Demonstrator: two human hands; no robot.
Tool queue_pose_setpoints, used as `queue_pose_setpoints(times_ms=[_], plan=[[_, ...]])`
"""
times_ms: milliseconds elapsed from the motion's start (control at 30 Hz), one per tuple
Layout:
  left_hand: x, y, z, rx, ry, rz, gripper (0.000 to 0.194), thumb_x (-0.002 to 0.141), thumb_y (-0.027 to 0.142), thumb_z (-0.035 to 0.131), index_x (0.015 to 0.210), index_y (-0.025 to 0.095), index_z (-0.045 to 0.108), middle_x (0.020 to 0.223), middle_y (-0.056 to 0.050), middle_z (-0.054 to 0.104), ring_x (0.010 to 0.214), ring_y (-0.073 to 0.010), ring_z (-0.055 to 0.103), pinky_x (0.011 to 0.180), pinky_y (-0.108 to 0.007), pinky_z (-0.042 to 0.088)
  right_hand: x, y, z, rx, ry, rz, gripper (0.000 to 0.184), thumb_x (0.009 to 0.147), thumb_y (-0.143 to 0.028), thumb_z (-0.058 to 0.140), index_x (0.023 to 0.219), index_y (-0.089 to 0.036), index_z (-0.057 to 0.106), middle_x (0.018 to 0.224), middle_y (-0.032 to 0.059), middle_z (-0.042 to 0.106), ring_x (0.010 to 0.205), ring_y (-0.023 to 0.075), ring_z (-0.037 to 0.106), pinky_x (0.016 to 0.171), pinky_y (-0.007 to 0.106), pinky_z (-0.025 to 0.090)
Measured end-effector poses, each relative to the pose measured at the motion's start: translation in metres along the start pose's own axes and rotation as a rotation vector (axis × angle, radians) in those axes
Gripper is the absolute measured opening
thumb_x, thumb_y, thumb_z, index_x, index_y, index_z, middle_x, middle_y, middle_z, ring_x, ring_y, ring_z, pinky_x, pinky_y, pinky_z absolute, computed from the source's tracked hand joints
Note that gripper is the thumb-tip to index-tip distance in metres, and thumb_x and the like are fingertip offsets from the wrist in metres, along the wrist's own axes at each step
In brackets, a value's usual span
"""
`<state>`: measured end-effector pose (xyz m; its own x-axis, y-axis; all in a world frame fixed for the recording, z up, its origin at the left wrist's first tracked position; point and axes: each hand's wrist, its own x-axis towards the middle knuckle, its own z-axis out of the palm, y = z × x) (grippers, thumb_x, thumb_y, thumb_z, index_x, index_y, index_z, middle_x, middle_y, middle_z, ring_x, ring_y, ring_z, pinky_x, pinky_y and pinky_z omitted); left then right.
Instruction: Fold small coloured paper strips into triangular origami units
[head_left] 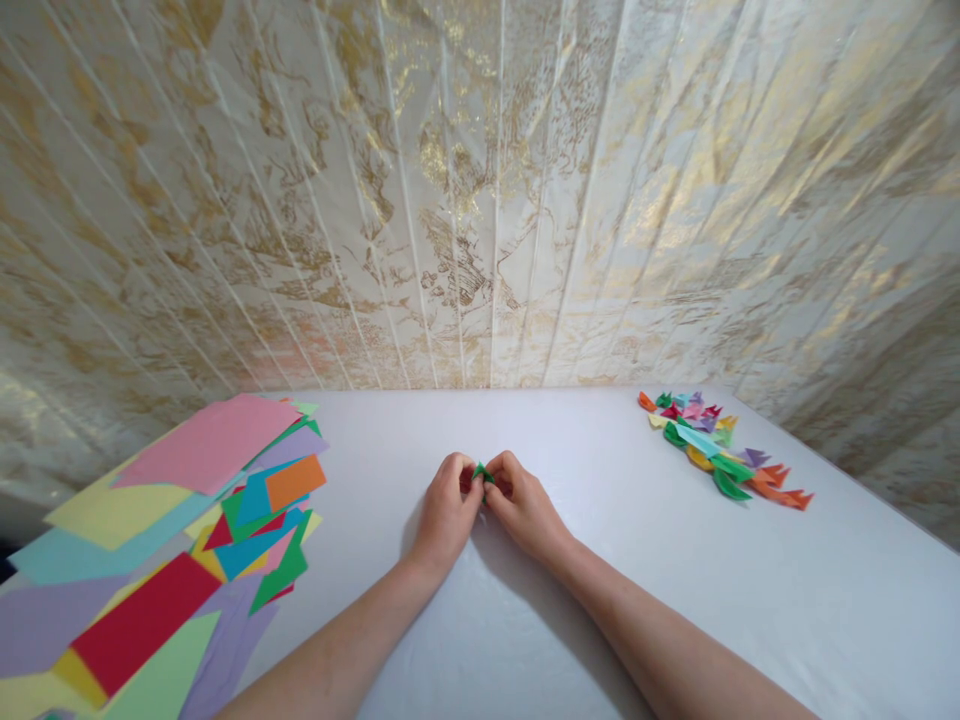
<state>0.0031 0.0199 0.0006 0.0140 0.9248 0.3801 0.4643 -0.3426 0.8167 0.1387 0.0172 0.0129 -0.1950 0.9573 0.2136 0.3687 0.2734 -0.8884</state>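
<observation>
Here, my left hand point(448, 500) and right hand point(519, 500) meet fingertip to fingertip at the tabletop's point(570, 600) middle, both pinched on a small green paper point(482, 471) lying between them, equally near each.

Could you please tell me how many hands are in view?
2: the left hand and right hand meet mid-table, pinching a small green paper piece between their fingertips.

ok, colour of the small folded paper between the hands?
Green; the folded paper shows best in the head view.
</observation>
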Motion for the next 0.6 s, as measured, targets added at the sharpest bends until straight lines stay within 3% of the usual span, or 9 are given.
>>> queue_pose_setpoints(times_ms=[167, 300, 600], plan=[[0.0033, -0.0017, 0.0012, -0.201, -0.054, -0.104, 0.002, 0.083, 0.022, 0.053, 0.082, 0.02, 0.055, 0.082, 0.0, 0.062, 0.077, -0.0154, 0.061, 0.072, -0.027, 0.048, -0.0009, -0.0003, -0.0021, 0.094, -0.05, 0.015, 0.002, 0.087, -0.022, 0.048, 0.088, -0.022, 0.048, 0.073, -0.0021, 0.061, 0.065, 0.015, 0.058, 0.064, 0.027, 0.043], [0.005, -0.0013, 0.002, -0.276, -0.054, -0.149, 0.007, 0.083, 0.026, 0.054, 0.081, 0.02, 0.055, 0.077, 0.001, 0.062, 0.071, -0.0146, 0.062, 0.068, -0.026, 0.049, 0.0002, 0.0016, -0.004, 0.183, -0.04, 0.02, 0.019, 0.095, -0.034, 0.039, 0.085, -0.021, 0.05, 0.071, -0.0012, 0.06, 0.069, 0.0159, 0.059, 0.07, 0.03, 0.045], [0.0052, -0.0001, -0.0002, -0.308, -0.069, -0.162, 0.008, 0.081, 0.027, 0.056, 0.077, 0.019, 0.055, 0.075, 0.001, 0.062, 0.07, -0.014, 0.061, 0.069, -0.026, 0.049, 0.0055, 0.009, 0.0001, 0.391, -0.044, 0.06, 0.019, 0.089, -0.038, 0.051, 0.084, -0.021, 0.049, 0.068, -0.0025, 0.059, 0.064, 0.0143, 0.059, 0.065, 0.028, 0.046]])
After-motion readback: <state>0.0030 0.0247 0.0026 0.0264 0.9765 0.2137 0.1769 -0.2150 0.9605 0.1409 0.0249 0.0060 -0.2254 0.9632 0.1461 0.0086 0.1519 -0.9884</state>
